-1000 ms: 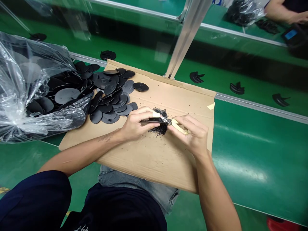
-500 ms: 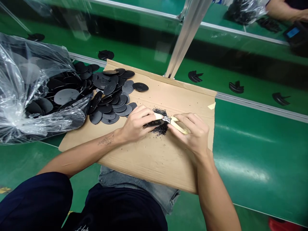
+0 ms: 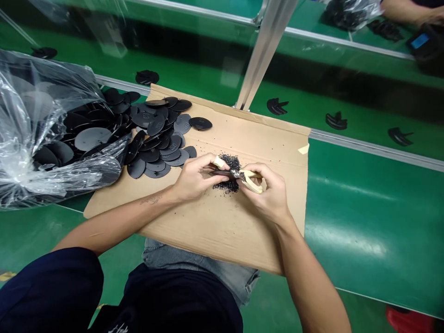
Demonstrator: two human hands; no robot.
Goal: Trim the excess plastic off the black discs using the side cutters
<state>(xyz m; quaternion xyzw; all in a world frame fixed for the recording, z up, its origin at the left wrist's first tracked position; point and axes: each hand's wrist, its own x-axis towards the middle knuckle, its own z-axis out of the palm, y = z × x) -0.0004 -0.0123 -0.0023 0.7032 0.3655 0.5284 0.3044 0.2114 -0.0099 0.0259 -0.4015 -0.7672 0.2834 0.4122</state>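
My left hand (image 3: 198, 176) is closed on a black plastic disc (image 3: 221, 173), seen nearly edge-on, with pale tape round one fingertip. In my right hand (image 3: 269, 188) is a pair of nippers (image 3: 253, 181) with pale yellow handles. Their metal jaws meet the disc's right end. Beneath both hands lies a heap of small black clippings (image 3: 230, 187) on a cardboard sheet (image 3: 222, 231). A pile of black discs (image 3: 156, 125) is spread left of my hands, some stacked over others.
A clear plastic bag (image 3: 21, 166) full of black discs lies on the left. Behind the cardboard stand a metal post (image 3: 258, 60) and rail. Several black curved parts (image 3: 336, 121) lie on green beyond the rail. Another person's arm (image 3: 404, 11) shows at the top right.
The disc has turned from showing its face to nearly edge-on. My right hand has moved slightly left, and the nipper handles look closer together.
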